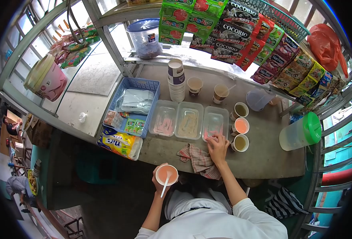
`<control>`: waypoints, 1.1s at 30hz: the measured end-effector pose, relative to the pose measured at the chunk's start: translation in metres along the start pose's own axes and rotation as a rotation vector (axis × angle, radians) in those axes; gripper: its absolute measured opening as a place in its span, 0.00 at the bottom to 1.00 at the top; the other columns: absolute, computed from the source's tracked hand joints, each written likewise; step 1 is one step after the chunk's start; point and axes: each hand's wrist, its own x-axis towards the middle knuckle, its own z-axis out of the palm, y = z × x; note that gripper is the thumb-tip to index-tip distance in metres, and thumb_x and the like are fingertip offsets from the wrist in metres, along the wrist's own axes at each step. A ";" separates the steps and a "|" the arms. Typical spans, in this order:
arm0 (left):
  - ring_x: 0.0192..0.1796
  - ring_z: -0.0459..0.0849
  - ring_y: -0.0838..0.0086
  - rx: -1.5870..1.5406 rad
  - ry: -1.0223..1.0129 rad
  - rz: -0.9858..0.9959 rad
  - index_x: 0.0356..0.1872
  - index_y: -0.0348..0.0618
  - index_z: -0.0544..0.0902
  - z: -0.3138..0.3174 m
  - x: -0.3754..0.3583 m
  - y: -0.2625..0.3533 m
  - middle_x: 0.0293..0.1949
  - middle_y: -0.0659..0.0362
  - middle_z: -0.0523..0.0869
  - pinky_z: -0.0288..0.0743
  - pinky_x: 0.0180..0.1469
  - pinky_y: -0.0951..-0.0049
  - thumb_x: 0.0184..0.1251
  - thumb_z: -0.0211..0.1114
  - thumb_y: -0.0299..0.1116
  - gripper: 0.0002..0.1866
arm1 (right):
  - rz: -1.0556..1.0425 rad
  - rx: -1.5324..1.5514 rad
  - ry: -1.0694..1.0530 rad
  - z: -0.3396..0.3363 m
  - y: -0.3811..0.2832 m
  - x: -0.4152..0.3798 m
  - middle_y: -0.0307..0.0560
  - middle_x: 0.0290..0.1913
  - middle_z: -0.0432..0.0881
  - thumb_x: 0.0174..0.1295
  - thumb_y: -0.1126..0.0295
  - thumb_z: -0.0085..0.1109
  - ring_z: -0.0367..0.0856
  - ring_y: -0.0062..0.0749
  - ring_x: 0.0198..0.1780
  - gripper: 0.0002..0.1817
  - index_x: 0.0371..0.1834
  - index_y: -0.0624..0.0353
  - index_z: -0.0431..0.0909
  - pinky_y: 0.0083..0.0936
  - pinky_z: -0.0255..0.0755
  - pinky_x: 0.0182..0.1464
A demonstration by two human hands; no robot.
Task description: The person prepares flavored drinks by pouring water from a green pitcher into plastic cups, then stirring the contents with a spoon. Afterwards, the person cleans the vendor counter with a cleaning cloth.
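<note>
My left hand (158,184) is wrapped round a paper cup (172,168) of orange-pink drink, held in front of the counter's edge. A white plastic spoon (166,185) leans in that cup. My right hand (218,146) is at the near end of the rightmost clear plastic container (219,113), fingers bent and drawn together; what they grip, if anything, is hidden. Pink pieces (212,132) lie in this container. Beside it are a middle container (189,106) with beige contents and a left container (156,119) with pink contents. A checked cloth (200,160) lies left of my right wrist.
Filled cups (239,143) line the right side of the containers. Behind stand a cup stack (176,81) and two more cups (194,84). A blue basket (147,113) and yellow tissue pack (120,142) sit left, a green-lidded pitcher (297,133) right. Sachet strips (231,34) hang overhead.
</note>
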 end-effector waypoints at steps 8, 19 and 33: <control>0.50 0.86 0.65 -0.034 0.021 -0.030 0.55 0.38 0.71 -0.001 -0.006 0.009 0.50 0.52 0.84 0.78 0.57 0.66 0.40 0.86 0.43 0.42 | -0.250 0.112 -0.062 -0.015 -0.025 -0.029 0.43 0.63 0.73 0.55 0.59 0.67 0.68 0.42 0.66 0.27 0.62 0.41 0.78 0.50 0.57 0.64; 0.50 0.85 0.65 -0.027 0.064 -0.033 0.53 0.38 0.74 0.000 -0.018 0.019 0.50 0.52 0.84 0.79 0.55 0.66 0.42 0.84 0.43 0.38 | -0.454 -0.132 -0.312 0.006 -0.035 -0.056 0.40 0.70 0.70 0.63 0.56 0.59 0.69 0.41 0.65 0.30 0.71 0.40 0.70 0.47 0.64 0.59; 0.47 0.88 0.68 -0.043 0.102 -0.023 0.55 0.38 0.70 -0.003 -0.038 0.016 0.50 0.52 0.86 0.81 0.52 0.69 0.40 0.86 0.43 0.42 | -0.243 -0.179 -0.146 0.009 -0.039 -0.049 0.50 0.65 0.72 0.59 0.62 0.60 0.72 0.46 0.56 0.28 0.65 0.52 0.75 0.40 0.65 0.51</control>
